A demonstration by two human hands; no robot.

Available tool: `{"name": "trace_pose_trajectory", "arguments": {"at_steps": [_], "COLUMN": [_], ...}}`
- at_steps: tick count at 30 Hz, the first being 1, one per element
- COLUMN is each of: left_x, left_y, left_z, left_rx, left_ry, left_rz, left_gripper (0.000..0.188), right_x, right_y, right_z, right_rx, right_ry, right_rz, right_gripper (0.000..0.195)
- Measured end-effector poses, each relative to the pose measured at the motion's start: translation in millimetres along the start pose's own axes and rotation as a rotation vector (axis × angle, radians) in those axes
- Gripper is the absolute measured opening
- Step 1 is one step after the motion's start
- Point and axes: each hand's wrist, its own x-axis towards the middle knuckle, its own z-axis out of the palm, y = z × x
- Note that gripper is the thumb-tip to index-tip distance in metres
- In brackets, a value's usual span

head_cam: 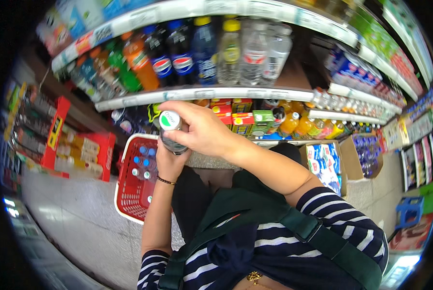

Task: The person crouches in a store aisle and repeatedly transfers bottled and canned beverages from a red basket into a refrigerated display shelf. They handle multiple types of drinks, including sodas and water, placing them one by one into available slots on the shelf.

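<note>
A clear plastic bottle [175, 145] with a white and green cap is held upright in front of the lower shelf. My left hand [170, 163] wraps its lower part, with a dark bracelet at the wrist. Around the upper part, just beside the cap, curl the thumb and fingers of my right hand [205, 132]. The bottle's label is mostly hidden by the hands. Below and left of it, on the floor, stands a red shopping basket [124, 199] with a white rim. Several bottles with blue caps [147, 161] and white-green caps lie or stand inside.
Ahead, a store shelf [202, 93] carries a row of soft drink bottles [182, 54], with juice bottles and drink cartons [241, 121] beneath. Cardboard boxes [361, 159] of packaged goods sit right of my knees. Red display racks [58, 134] stand left, and a blue stool [409, 212] far right.
</note>
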Motion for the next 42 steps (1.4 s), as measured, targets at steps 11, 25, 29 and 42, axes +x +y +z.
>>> {"name": "trace_pose_trajectory", "arguments": {"at_steps": [11, 25, 29, 42], "left_x": [25.7, 119.9, 128.2, 186.8], "left_y": [125.7, 126.2, 96.9, 80.6], "left_z": [223.0, 368.7, 381.0, 424.3], "left_rx": [-0.277, -0.012, 0.079, -0.411], "left_ry": [-0.400, -0.152, -0.139, -0.286], "left_rz": [0.154, 0.117, 0.157, -0.095], "left_gripper": [0.067, 0.063, 0.074, 0.073], "right_x": [-148.1, -72.9, -33.3, 35.0], "right_y": [23.8, 159.5, 182.5, 270.4], "right_z": [-187.8, -303.6, -313.8, -339.6], "right_rx": [-0.361, -0.426, -0.382, -0.423], "right_ry": [0.449, 0.624, 0.547, 0.450], "right_rz": [0.335, 0.275, 0.441, 0.365], "right_gripper": [0.083, 0.074, 0.074, 0.082]}}
